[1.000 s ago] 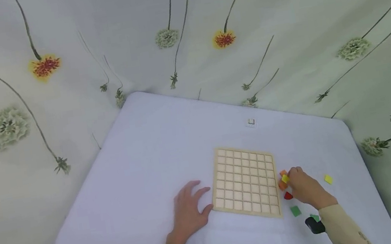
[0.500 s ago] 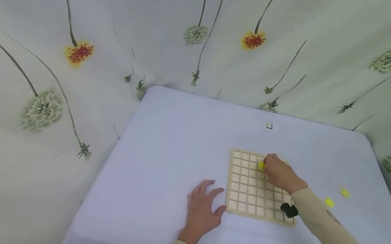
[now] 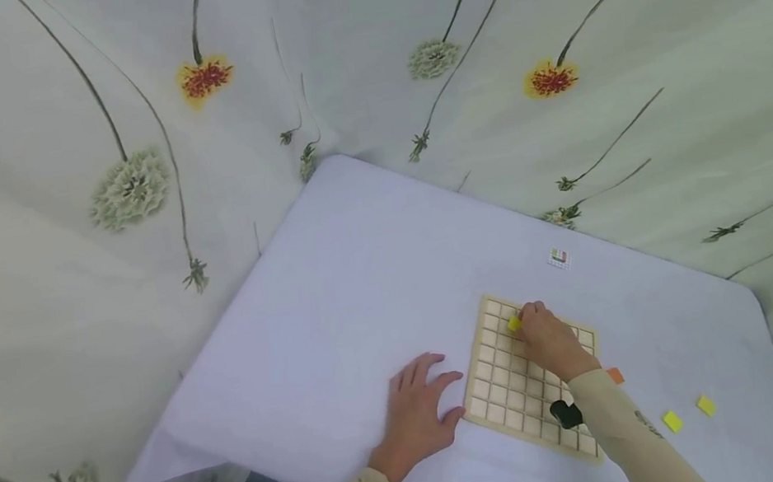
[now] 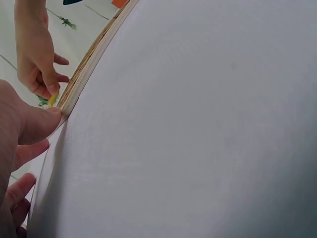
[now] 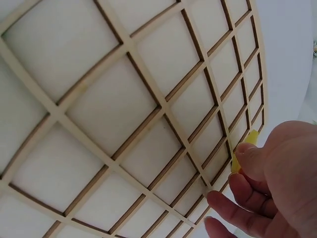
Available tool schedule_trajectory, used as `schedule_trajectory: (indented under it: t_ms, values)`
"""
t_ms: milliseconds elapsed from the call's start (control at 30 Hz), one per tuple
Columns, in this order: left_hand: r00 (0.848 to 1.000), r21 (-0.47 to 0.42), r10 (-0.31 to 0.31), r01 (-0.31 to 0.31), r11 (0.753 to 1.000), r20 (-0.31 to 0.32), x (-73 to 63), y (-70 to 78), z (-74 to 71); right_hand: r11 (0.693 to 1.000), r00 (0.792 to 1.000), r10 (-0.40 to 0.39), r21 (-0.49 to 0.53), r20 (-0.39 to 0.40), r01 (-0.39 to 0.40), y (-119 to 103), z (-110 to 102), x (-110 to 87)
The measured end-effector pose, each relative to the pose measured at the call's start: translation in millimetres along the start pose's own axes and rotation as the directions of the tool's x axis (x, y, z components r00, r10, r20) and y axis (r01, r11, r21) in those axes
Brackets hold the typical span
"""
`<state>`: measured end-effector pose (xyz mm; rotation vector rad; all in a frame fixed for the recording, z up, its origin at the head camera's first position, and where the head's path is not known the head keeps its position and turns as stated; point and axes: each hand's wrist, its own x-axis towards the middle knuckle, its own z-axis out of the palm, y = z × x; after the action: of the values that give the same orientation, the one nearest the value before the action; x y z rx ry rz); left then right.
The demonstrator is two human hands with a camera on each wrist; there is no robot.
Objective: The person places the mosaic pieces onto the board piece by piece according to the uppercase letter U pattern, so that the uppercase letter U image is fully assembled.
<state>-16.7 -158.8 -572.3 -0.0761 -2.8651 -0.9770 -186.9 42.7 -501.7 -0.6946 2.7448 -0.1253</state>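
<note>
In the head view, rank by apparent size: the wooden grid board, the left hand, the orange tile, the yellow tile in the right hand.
1. wooden grid board
2. left hand
3. orange tile and yellow tile: both look tiny and each is partly hidden, so they are not ranked against each other.

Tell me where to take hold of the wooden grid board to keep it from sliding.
Press the wooden grid board at its near-left outer edge, coming from the left along the table, where the left hand already rests. It lies flat and thin; the right hand with its yellow tile occupies the top.

Bright, even light; soft shadows, edges bowed, wrist views perhaps slightly blurred.
</note>
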Motion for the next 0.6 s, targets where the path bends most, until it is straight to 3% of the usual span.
schedule_trajectory:
  t_ms: [267, 600]
  values:
    - [1.0, 0.005, -0.011, 0.011, 1.0, 0.028, 0.6, 1.1, -1.1, 0.997, 0.997, -0.074, -0.035, -0.028, 0.073, -5.6, 0.7, 1.2]
    - [1.0, 0.011, -0.006, 0.006, 1.0, 0.014, -0.6, 1.7, -2.2, 0.998, 0.997, -0.064, -0.021, -0.04, 0.063, -5.9, 3.5, 3.5]
